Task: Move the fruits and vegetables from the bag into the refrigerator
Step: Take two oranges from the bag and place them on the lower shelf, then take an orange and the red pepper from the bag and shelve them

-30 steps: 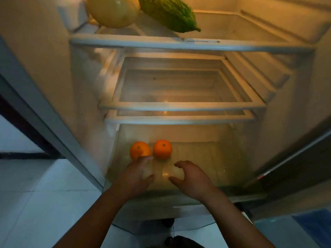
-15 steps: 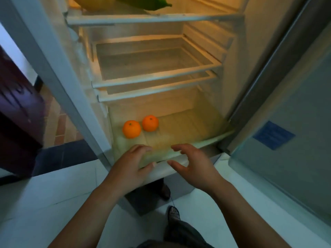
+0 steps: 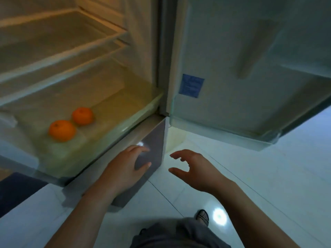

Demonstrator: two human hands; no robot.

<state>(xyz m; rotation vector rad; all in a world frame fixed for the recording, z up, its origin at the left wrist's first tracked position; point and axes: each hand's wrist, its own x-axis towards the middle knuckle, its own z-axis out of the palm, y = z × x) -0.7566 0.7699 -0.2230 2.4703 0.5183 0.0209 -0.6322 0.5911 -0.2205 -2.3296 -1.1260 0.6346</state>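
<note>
Two oranges lie in the bottom compartment (image 3: 114, 111) of the open refrigerator (image 3: 141, 51), toward its left side: the near orange (image 3: 62, 130) sits just beside the far orange (image 3: 82, 115), which is behind it and to its right, and the shelves (image 3: 62, 56) are stacked above them. The door (image 3: 250, 86) stands swung out to the right, with a sticker (image 3: 191, 85) on its inner face near the hinge edge. The left hand (image 3: 125, 169) is in front of the refrigerator's lower front panel (image 3: 154, 145), the right hand (image 3: 197, 169) is apart to its right over the floor (image 3: 250, 167), and a shoe (image 3: 202, 216) rests on the floor nearer the person.

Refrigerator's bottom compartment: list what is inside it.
A near orange and a far orange, side by side. Nothing else shows; the compartment's left end is cut off by the frame.
</note>
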